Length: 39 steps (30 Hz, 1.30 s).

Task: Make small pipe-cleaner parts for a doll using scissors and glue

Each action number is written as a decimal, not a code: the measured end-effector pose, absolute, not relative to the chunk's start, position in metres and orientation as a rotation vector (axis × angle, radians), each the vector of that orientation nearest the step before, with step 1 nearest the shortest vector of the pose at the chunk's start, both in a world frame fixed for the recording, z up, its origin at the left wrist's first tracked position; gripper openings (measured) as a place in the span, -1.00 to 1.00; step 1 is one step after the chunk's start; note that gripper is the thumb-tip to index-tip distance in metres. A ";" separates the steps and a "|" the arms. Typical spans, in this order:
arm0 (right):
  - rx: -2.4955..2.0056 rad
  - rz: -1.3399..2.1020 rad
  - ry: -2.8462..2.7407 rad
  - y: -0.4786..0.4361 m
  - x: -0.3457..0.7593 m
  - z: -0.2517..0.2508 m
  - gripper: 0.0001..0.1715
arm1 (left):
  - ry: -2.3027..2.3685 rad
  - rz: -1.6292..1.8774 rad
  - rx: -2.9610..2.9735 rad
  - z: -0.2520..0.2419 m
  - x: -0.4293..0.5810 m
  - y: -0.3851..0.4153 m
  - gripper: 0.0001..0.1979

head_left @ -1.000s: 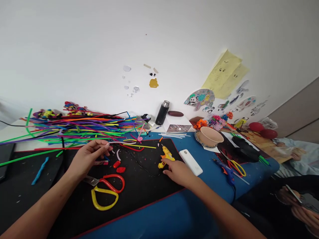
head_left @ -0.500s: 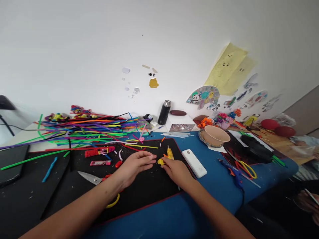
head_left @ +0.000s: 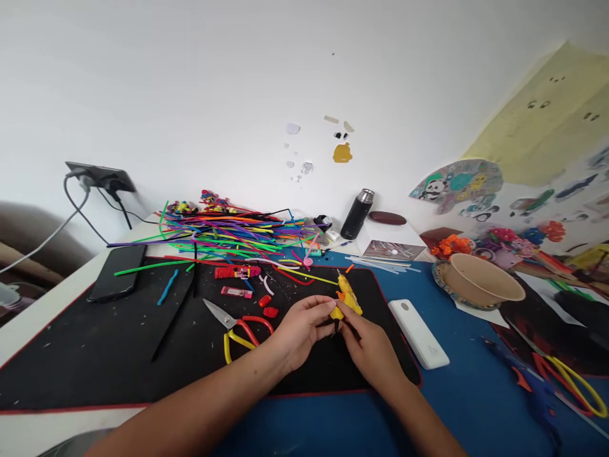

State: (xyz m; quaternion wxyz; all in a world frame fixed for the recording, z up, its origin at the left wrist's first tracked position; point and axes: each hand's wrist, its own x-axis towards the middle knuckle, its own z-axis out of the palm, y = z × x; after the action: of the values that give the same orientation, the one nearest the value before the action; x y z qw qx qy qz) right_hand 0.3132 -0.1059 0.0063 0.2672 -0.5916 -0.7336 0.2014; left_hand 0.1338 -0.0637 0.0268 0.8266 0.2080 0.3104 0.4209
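Both hands meet over the black mat [head_left: 309, 374]. My left hand [head_left: 304, 327] pinches a small yellow piece [head_left: 337, 313] between thumb and forefinger. From the other side, my right hand [head_left: 371, 346] has its fingers closed on the same piece. A thin black bit [head_left: 335, 327] hangs below it; the rest is hidden by the fingers. Just beyond the right fingers lies a yellow glue gun [head_left: 351, 297] with an orange trigger, its nozzle pointing away. Left of the hands rest scissors [head_left: 245, 327] with red and yellow handles and a dark red fuzzy piece [head_left: 271, 312].
A heap of coloured pipe cleaners [head_left: 228, 235] lies at the back. A black flask [head_left: 356, 214] stands near the wall. To the right are a white power bank [head_left: 419, 333], a beige bowl [head_left: 485, 277] and a blue glue gun [head_left: 523, 381]. A phone [head_left: 118, 271] lies left.
My left hand has closed from an open pose onto the yellow piece that my right hand was holding. The view has turned left, showing the phone and wall socket.
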 end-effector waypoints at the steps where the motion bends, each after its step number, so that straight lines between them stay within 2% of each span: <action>1: -1.577 0.567 -1.957 -0.107 0.311 0.006 -0.37 | 0.663 0.906 0.437 0.027 0.134 -0.064 -0.72; 11: -1.491 0.889 -1.536 -0.118 0.289 0.005 -0.39 | 0.639 0.994 0.440 0.031 0.134 -0.068 -0.64; 22: -1.412 0.877 -1.264 -0.123 0.272 -0.008 -0.34 | 0.659 1.103 0.447 0.028 0.138 -0.067 -0.61; 31: -1.351 0.944 -1.085 -0.123 0.264 -0.006 -0.44 | 0.688 1.115 0.547 0.016 0.142 -0.076 -0.61; 39: -1.300 0.983 -1.062 -0.123 0.262 -0.013 -0.38 | 0.723 1.192 0.603 0.011 0.144 -0.073 -0.62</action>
State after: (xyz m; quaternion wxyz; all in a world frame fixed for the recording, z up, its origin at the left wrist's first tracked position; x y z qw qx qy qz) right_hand 0.2618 -0.1227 -0.0134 0.5628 -0.5524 -0.4512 0.4177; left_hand 0.1443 -0.0729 0.0106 0.7251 0.2734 0.3277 0.5404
